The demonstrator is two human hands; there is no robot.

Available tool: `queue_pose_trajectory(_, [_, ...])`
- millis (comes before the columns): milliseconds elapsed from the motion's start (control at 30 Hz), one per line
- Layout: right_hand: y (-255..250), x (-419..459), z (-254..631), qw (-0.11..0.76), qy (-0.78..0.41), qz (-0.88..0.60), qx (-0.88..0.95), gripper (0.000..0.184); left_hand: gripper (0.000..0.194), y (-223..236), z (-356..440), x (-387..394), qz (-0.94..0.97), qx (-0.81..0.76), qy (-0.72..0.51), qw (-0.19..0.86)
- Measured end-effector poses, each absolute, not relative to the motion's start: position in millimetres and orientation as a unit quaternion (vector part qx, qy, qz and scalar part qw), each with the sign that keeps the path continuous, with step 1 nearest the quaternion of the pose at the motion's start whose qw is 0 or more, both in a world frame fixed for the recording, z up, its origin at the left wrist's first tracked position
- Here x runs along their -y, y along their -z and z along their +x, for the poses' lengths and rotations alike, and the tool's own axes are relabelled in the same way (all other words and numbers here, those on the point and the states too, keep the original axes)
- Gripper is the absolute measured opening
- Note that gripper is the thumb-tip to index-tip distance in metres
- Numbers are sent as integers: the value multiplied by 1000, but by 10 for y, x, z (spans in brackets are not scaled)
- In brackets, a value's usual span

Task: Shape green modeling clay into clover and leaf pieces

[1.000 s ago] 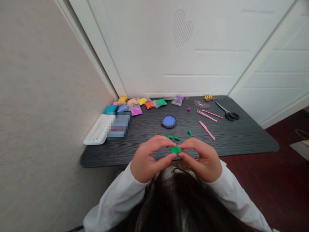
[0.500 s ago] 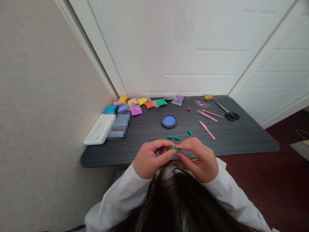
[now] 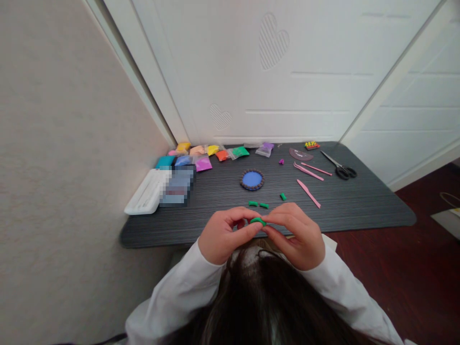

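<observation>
Near the front edge of the table, a green piece is pinched by the left hand and, at its right end, by the right hand. Presumably soft and light, it is best gripped gently by its ends.

Count: green pieces, four (three on bench, one held); pink tools, three; blue disc, one; scissors, one pair; purple lump, one.
</observation>
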State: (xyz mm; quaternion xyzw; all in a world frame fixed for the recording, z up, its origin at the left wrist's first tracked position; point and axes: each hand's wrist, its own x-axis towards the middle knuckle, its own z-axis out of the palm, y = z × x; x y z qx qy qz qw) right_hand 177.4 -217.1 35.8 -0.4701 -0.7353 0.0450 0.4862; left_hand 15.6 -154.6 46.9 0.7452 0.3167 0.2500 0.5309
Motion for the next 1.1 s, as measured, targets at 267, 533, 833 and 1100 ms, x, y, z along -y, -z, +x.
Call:
queue_pose_trajectory(267, [-354, 2175, 1761, 482, -24, -468, 740, 26, 23, -458, 188, 1546, 738, -340, -257, 523])
queue_pose_trajectory(533, [-318, 2158, 1780, 473, -4, -476, 741, 25, 20, -480, 195, 1575, 762, -357, -280, 463])
queue_pose_trajectory(833, [-290, 2153, 1777, 467, 9, -481, 742, 22, 15, -502, 202, 1600, 777, -369, -302, 412])
queue_pose_trajectory(1100, [-289, 2143, 1785, 464, 6, -488, 739, 22, 17, -509, 194, 1596, 781, -371, -293, 407])
